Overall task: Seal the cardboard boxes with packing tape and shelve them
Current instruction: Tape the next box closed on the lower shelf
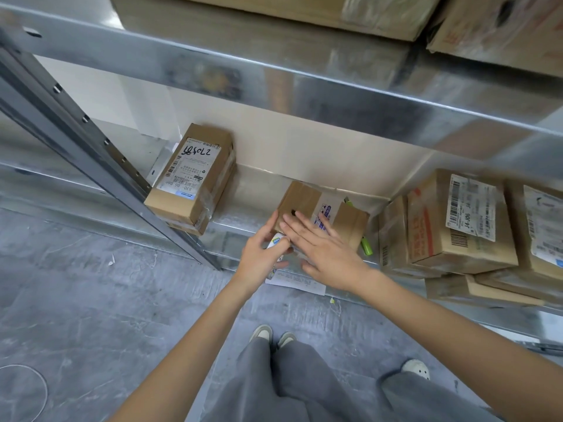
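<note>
Head view: right hand [327, 254] flat, fingers straight on small box [307, 205]; left hand [262, 257] pinching label [275, 242]

Even, diffuse indoor light, soft glare streaks on the metal shelf beam [304, 77], faint shadows, motion blur on top-edge boxes [502, 28], wide-angle bending of straight lines toward the corners

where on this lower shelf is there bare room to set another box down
Bare metal shows between the labelled cardboard box marked 270585 and the small brown box under both hands. Right of it is crowded: a green marker, then stacked labelled cartons.
</note>
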A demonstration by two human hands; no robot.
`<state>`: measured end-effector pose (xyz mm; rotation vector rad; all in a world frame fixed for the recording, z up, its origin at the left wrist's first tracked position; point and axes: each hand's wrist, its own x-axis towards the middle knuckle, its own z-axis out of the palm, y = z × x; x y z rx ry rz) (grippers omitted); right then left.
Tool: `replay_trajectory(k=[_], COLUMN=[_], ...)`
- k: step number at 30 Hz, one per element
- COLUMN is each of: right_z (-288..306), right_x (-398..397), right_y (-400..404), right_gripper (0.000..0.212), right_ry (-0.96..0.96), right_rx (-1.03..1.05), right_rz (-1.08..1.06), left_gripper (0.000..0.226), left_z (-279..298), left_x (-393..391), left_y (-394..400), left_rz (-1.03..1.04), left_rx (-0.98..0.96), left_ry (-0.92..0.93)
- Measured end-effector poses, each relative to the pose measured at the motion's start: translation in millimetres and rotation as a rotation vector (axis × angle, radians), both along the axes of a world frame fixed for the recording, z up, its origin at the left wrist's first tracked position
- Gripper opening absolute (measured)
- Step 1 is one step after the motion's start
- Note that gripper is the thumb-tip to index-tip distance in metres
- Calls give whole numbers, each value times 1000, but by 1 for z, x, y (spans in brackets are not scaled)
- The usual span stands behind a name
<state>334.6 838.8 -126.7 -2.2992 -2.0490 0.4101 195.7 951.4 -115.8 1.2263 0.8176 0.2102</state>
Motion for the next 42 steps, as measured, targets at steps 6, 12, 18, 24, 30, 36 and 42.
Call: replay_trajectory(k=[6, 12, 18, 24, 30, 36, 42], right_z=[16, 26, 22, 19, 5, 7, 4], right_x=[31, 34, 4, -15, -19, -19, -16], right_y=[8, 18, 14, 8, 25, 39, 38], right_gripper=[124, 121, 121, 61, 79, 71, 80], right_ry=[-3, 124, 649, 1446, 1118, 1160, 1159], right_rx=[-185, -167, -10, 63, 241, 428, 392], right_rz=[-397, -543, -784, -903, -999, -938, -949], left_gripper=[77, 68, 39, 29, 38, 43, 50], left_z=[-4, -7, 27, 28, 12, 17, 17], left_x=[-16, -33, -11, 24, 48, 63, 38], left_y=[-6, -16, 0, 4, 12, 14, 33], left_rz=[56, 69, 401, 368, 120, 74, 166], left_rx=[169, 357, 299, 446, 666, 778, 783], left_ry=[84, 80, -198, -194, 31, 55, 40])
